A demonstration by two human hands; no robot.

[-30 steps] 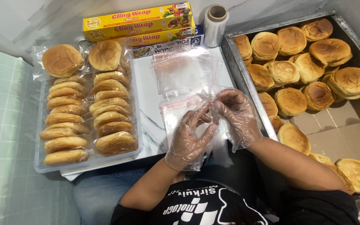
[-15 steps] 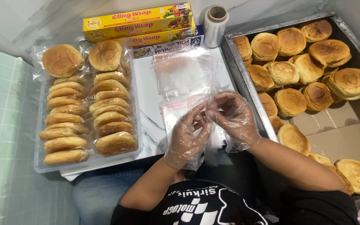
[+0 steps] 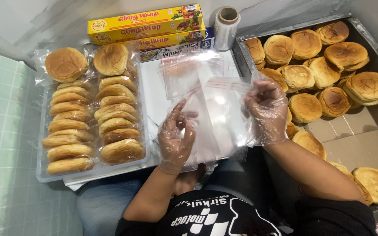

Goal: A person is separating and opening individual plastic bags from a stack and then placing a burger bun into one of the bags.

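Note:
Both of my hands wear thin clear plastic gloves. My right hand (image 3: 265, 111) pinches the top edge of a clear zip bag (image 3: 222, 116) and lifts it off a stack of clear bags (image 3: 184, 72) on the white board. My left hand (image 3: 176, 135) has its fingers spread and touches the lower left side of the same bag. The bag hangs between the two hands, empty as far as I can see.
A clear tray (image 3: 42, 177) at the left holds two rows of wrapped buns (image 3: 90, 120). A metal tray (image 3: 241, 52) at the right holds several bare buns (image 3: 324, 72). Yellow wrap boxes (image 3: 145, 24) and a film roll (image 3: 226, 22) lie at the back.
My hands were close together, working at one bag. Now they have moved apart, and my right hand has lifted the bag up and to the right.

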